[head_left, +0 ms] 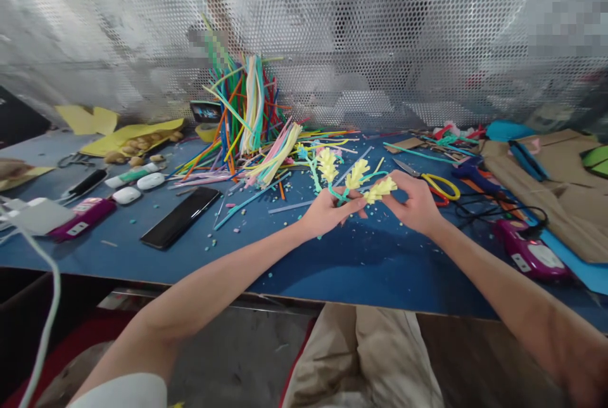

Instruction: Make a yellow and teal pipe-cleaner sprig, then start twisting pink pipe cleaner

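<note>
Above the blue table, my left hand [327,212] is closed around the green stems of a pipe-cleaner flower [355,175]. Several pale yellow, fringed blossoms branch from its stems, one of them upright at the left. My right hand [415,200] pinches the rightmost yellow blossom [380,190], which leans out sideways. The fingertips of the right hand are partly hidden behind it. Scissors [439,185] with yellow and orange handles lie just beyond my right hand. Bunches of coloured pipe cleaners [254,104] stand and lie behind the flower.
A black phone [181,218] lies at left, near a purple power strip [82,218] and white mice [151,180]. Another purple power strip [529,249] and brown cardboard [536,186] are at right. Small clippings dot the blue table [266,262]. A perforated metal screen [380,28] stands behind.
</note>
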Tool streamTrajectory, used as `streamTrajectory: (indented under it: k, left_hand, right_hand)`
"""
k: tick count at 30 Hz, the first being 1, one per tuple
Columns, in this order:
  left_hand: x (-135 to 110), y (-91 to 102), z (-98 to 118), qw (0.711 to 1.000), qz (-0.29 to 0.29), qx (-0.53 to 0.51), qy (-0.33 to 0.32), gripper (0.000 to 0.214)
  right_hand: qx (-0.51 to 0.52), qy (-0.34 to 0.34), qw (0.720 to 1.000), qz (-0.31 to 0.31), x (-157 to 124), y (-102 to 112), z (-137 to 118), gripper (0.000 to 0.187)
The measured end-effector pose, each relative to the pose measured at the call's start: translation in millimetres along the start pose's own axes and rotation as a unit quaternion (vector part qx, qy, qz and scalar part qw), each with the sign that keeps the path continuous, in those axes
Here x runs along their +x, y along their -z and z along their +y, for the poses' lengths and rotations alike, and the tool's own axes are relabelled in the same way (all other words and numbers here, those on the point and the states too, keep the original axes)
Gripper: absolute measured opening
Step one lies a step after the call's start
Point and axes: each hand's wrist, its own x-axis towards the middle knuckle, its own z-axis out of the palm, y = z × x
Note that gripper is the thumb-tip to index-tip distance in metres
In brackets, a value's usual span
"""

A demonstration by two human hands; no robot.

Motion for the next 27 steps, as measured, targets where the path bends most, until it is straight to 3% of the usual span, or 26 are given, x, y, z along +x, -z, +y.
streamTrajectory:
  k: [13, 21, 26, 27]
  left_hand:
    - [0, 1.0, 5, 1.000, 0.012, -0.014, 0.005, 0.034]
    - [1, -0.1, 0, 1.000, 0.014, -0.011, 0.003, 0.036]
    - [1, 0.0, 2, 0.999, 0.027, -0.029, 0.005, 0.034]
    - [1, 0.5, 2, 0.999, 0.032, -0.028, 0.006, 0.034]
  right_hand:
    - [0.000, -0.010, 1.000, 0.005, 0, -2, 3, 0.009]
    - [-0.048, -0.011, 0.996, 0.077, -2, -11, 3, 0.015]
    - [-0.036, -0.027, 0.997, 0.062, -2, -4, 1, 0.007]
    - [-0.032, -0.032, 0.997, 0.063, -2, -2, 0, 0.013]
